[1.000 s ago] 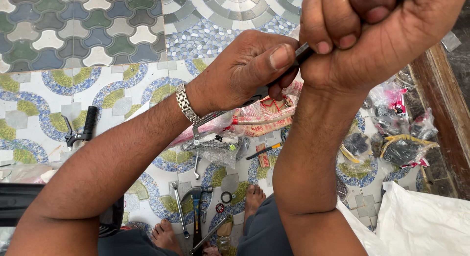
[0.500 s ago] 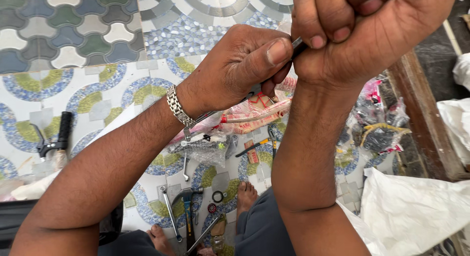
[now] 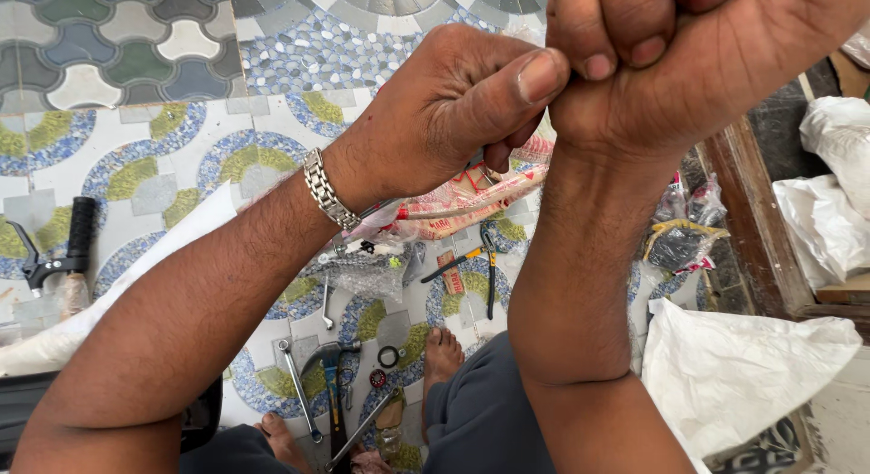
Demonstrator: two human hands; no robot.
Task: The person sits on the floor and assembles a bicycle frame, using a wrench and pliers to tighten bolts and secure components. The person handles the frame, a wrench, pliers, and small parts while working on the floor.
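Note:
Both my hands are raised close to the camera, fists pressed together. My left hand [image 3: 444,111], with a metal bracelet [image 3: 326,191] on the wrist, has its fingers curled and its thumb pushed flat against my right hand [image 3: 689,57]. The right hand is a tight fist, knuckles up. What they grip is hidden between the fingers now; the earlier frames show a thin dark part running from the left thumb into the right fist.
Below on the patterned tile floor lie a hammer [image 3: 331,383], a wrench [image 3: 299,392], pliers [image 3: 489,270], clear bags of small parts [image 3: 362,266] and a red-and-white packet [image 3: 471,202]. A black handlebar grip with lever [image 3: 77,238] lies left. White sacks [image 3: 734,365] and a wooden sill [image 3: 752,229] are right. My bare foot [image 3: 442,356] rests among the tools.
The hands have stayed locked together while the view shifted right. The thin dark part seen between thumb and fist earlier is now covered by the fingers.

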